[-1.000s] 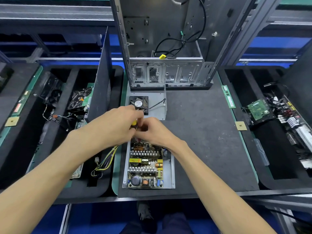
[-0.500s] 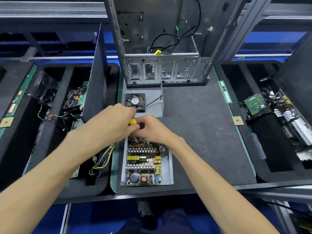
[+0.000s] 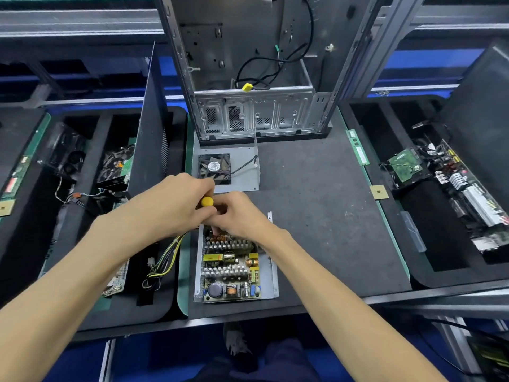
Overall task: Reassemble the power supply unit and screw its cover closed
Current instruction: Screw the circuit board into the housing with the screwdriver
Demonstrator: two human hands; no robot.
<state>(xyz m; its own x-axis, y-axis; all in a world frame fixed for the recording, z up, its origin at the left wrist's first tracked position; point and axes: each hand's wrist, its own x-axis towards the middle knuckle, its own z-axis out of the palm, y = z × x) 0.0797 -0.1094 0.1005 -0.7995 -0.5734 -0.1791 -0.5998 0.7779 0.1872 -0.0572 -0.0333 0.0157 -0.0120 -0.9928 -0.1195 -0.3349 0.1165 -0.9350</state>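
The fingers [image 3: 217, 208] of both hands are meeting at the far end of the open supply [image 3: 234, 268]. The left hand [image 3: 170, 205] is curling round a screwdriver [image 3: 207, 201], of which only the yellow handle cap is showing; shaft and tip are hidden. The right hand [image 3: 237, 216] is bunching its fingertips together just below the cap, one fingertip reaching down beside the copper coil [image 3: 217, 238]; they appear to be steadying the shaft or a screw, but the view is not showing which. The supply is lying flat on the worktop [image 3: 316, 216], near its front edge, its board [image 3: 231, 274] seated in the tray and fully exposed. The cover [image 3: 242, 166], carrying the fan [image 3: 214, 169], is lying apart just beyond the hands, in front of the case [image 3: 256, 114], so the closing step is not yet done. Judgement: a board screw at the far edge is being driven. To do this well, the tool should be kept upright over the screw, pressed down lightly while turning, and the guiding fingertips withdrawn once the thread is biting. The main risks are the tip slipping onto the coil or nearby parts, and the yellow wires [image 3: 165, 260] trailing off the left side being pinched when the cover is being fitted.
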